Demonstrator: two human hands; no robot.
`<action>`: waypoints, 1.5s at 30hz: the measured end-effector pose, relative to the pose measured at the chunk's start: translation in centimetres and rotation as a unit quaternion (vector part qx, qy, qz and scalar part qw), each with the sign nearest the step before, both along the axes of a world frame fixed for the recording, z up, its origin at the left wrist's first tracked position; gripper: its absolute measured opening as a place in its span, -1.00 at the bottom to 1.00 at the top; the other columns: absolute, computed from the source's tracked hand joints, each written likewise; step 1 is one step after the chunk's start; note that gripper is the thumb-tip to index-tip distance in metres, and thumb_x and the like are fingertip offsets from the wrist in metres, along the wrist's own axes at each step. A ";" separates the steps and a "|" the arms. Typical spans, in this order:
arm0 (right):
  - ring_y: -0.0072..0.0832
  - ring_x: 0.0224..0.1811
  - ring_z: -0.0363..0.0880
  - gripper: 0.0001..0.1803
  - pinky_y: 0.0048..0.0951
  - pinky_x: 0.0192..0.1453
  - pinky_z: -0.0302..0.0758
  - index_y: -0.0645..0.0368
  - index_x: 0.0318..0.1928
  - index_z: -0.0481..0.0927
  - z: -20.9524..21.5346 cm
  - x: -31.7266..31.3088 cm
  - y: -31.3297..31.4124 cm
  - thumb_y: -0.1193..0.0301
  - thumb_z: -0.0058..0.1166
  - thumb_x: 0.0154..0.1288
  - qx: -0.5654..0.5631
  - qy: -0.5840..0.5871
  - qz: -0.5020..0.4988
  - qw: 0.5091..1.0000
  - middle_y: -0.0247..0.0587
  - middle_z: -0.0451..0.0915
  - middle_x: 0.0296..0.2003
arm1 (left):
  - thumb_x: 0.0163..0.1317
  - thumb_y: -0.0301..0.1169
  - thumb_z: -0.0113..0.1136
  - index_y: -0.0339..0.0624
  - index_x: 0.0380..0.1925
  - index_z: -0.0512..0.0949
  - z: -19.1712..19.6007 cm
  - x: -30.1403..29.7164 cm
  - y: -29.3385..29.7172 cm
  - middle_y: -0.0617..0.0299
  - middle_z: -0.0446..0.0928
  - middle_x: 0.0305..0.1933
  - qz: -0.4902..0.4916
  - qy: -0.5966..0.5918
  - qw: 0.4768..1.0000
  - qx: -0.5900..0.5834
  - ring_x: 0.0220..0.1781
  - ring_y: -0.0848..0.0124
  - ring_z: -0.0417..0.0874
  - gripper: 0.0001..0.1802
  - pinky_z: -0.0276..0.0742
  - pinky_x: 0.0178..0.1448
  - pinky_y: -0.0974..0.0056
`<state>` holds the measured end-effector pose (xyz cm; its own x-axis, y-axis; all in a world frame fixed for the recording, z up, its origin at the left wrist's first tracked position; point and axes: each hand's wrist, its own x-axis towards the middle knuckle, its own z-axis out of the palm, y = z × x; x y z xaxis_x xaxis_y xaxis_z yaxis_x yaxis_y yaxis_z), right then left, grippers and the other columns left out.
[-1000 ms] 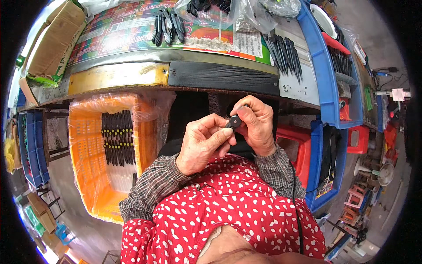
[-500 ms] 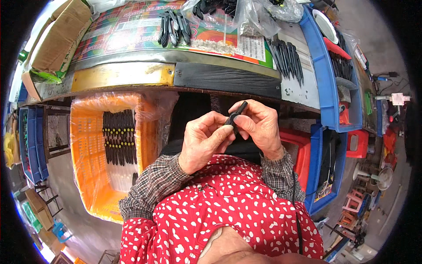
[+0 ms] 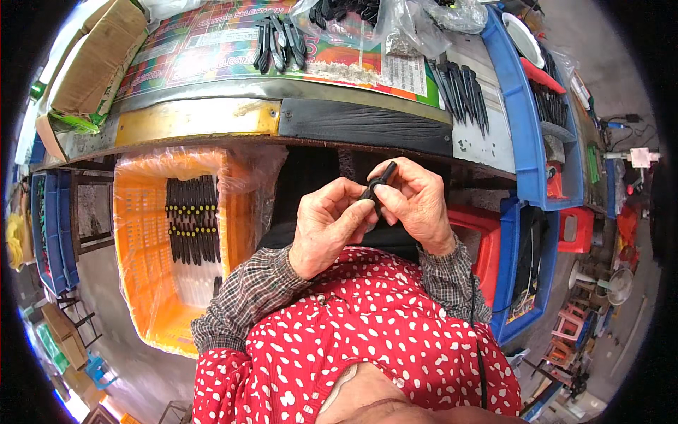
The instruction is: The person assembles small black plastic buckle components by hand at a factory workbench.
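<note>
I have a small black part [image 3: 376, 189] pinched between both hands in front of my chest, below the edge of the desk [image 3: 282, 116]. My left hand [image 3: 328, 226] has its fingers curled shut on the lower end of the part; my right hand [image 3: 417, 201] closes on it from the other side, thumb and forefinger clamped near the top, so one short black end sticks up past my knuckles.

To do this well, I judge I should keep the left grip firm as the anchor and let the right fingers do the fine work, hands close together so the part does not twist or slip into my lap.

Much is hidden. My fingers cover most of the part, so I cannot tell its full shape or whether it is one piece or two. The black tools in the orange crate [image 3: 141, 283] at my left and on the desk are too small to make out.
</note>
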<state>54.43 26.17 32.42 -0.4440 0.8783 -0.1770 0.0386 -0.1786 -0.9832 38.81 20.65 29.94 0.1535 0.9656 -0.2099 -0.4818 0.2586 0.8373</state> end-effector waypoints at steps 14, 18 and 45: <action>-0.85 -0.58 0.31 -0.82 -0.75 -0.57 0.22 0.25 -0.23 0.56 -0.2 0.3 0.6 0.36 0.09 0.33 0.015 0.037 -0.021 0.999 -0.49 0.52 -0.51 | 0.29 -0.52 0.09 -0.35 -0.24 0.47 0.3 -0.3 0.2 0.22 0.56 -0.46 -0.030 -0.037 0.998 -0.032 -0.61 0.64 0.44 -0.90 0.32 -0.56 0.57; -0.83 -0.58 0.34 -0.82 -0.75 -0.55 0.26 0.25 -0.31 0.56 -1.8 -0.4 -0.3 0.36 0.09 0.33 0.072 0.044 -0.095 0.992 -0.50 0.50 -0.54 | 0.29 -0.52 0.10 -0.35 -0.24 0.47 0.3 -0.3 0.3 0.21 0.56 -0.47 -0.040 -0.061 0.997 -0.034 -0.62 0.61 0.44 -0.89 0.30 -0.58 0.56; -0.81 -0.56 0.42 -0.86 -0.76 -0.61 0.32 0.30 -0.18 0.51 -0.9 -0.6 -0.2 0.62 0.07 0.24 0.027 0.009 -0.040 0.999 -0.42 0.51 -0.48 | 0.30 -0.52 0.07 -0.35 -0.25 0.48 -0.4 -0.1 0.0 0.26 0.55 -0.47 0.005 -0.003 1.000 -0.013 -0.59 0.68 0.43 -0.90 0.33 -0.55 0.58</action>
<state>53.86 25.94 31.52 -0.3752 0.9191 -0.1207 0.0084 -0.1268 -0.9919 38.72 20.63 29.58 0.1447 0.9614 -0.2341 -0.4905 0.2752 0.8269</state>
